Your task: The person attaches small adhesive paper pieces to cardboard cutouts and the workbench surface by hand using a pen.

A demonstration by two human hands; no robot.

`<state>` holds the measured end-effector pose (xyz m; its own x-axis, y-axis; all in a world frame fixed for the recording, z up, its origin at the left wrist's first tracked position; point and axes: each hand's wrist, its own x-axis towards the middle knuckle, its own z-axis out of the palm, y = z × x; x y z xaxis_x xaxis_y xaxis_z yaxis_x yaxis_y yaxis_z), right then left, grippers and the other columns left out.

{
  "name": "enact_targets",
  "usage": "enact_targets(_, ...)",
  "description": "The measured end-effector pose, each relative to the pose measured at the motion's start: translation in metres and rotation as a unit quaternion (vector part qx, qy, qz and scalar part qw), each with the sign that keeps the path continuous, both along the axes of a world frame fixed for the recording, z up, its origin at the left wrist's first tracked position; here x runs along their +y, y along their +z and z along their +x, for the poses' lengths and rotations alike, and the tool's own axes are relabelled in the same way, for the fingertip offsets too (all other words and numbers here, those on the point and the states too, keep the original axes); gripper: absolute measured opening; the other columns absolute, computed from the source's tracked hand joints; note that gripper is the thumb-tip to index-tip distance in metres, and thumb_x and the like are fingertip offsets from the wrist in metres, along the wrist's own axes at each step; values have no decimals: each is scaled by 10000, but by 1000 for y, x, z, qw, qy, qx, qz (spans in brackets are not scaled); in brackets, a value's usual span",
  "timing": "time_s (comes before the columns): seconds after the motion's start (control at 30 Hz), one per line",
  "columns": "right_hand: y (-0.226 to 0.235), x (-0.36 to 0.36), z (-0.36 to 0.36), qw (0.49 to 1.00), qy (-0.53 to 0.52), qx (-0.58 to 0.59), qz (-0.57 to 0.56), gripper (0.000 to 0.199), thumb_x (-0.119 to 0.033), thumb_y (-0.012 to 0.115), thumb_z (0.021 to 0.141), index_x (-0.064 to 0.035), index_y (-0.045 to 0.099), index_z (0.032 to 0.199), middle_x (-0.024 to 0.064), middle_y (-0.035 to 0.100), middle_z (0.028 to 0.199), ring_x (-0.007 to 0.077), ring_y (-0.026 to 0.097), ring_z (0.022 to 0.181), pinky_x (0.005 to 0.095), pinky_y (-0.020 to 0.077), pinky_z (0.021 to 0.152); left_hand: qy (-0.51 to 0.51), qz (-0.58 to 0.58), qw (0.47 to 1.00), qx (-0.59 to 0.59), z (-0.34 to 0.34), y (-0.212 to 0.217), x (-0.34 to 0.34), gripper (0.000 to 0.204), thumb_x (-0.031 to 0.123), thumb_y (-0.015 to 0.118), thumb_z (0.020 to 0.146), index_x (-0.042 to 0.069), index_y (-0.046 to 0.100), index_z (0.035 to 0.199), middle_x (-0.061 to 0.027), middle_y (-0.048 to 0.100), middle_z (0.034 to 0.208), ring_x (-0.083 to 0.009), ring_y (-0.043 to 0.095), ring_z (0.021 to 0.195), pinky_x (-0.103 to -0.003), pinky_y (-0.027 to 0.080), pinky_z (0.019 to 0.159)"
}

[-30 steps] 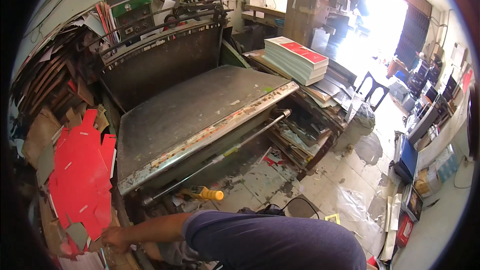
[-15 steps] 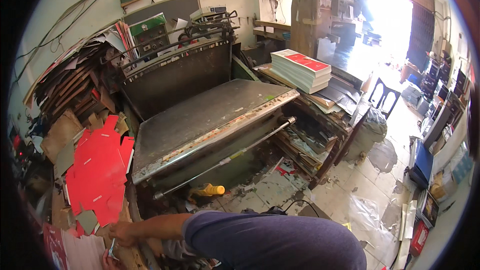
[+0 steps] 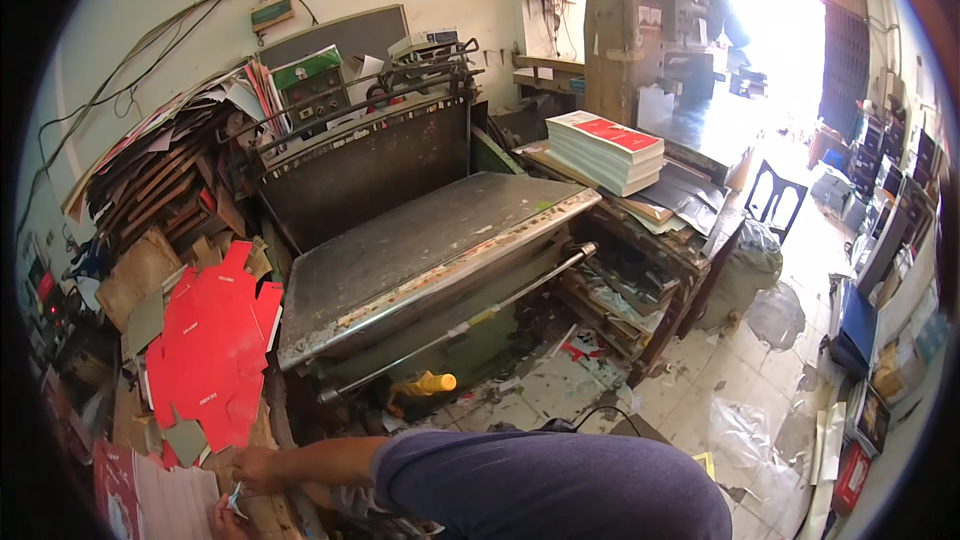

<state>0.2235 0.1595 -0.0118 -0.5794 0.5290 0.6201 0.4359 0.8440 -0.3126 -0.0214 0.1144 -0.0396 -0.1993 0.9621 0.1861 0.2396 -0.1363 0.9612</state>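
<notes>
My right arm, in a dark blue-purple sleeve, reaches across to the lower left. There my right hand [image 3: 257,467] is closed over the edge of a wooden surface; what its fingers hold, if anything, is hidden. Just below it my left hand [image 3: 230,522] shows only in part at the lower edge, its fingers closed around a small, thin pale blue-white piece [image 3: 236,500]. To the left of both hands is a stack of printed sheets [image 3: 175,500], with a red-and-white cover beside it. Beyond them lies a pile of flat red die-cut card blanks [image 3: 213,350].
A large press with a dark flat bed [image 3: 430,250] stands ahead, a metal bar [image 3: 460,325] along its front. Beneath is a yellow-handled object [image 3: 430,383]. A stack of red-topped booklets [image 3: 605,152] sits on a side table. Paper scraps and plastic litter the tiled floor [image 3: 690,370].
The view has tilted slightly, so the scene sits a little lower and to the right. Both hands stay close together beside the sheets, the pale piece still at the left fingers.
</notes>
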Motion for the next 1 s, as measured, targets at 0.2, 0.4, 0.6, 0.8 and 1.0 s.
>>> enact_targets(0.2,5,-24,-44,995,52,-13,-87,284,-270,605,798,-78,657,1001,203,583,1065,382,587,983,472,486,825,-5,1,999,-41,-73,-15,-33,336,155,581,848,53,594,1168,0,566,1004,-76,490,782,-231,410,675)
enact_targets(0.4,-14,22,-15,995,77,43,-38,267,-218,608,834,-61,624,1049,192,586,978,383,581,925,481,482,807,3,50,994,-96,17,20,-38,266,88,544,868,33,603,1121,-37,588,1051,-130,533,935,-268,438,824)
enact_targets(0.6,9,-2,-15,997,59,5,-44,251,-296,591,872,-102,664,1013,145,581,922,338,597,862,463,483,743,49,22,996,-74,6,18,-45,253,12,611,820,45,628,1070,-10,617,903,-86,545,766,-235,435,669)
enact_targets(0.8,29,37,-6,963,179,-155,-131,267,-304,553,906,-63,654,960,166,584,913,361,599,863,480,487,734,63,2,995,-77,30,31,-47,225,24,650,828,61,633,1050,-18,629,863,-85,554,709,-244,448,624)
enact_targets(1.0,37,84,20,921,282,-209,-171,301,-310,531,935,-48,662,1003,186,599,884,372,615,860,462,488,759,20,-21,997,-66,40,32,-43,231,63,691,848,40,623,1067,-18,641,905,-82,579,760,-230,467,686)
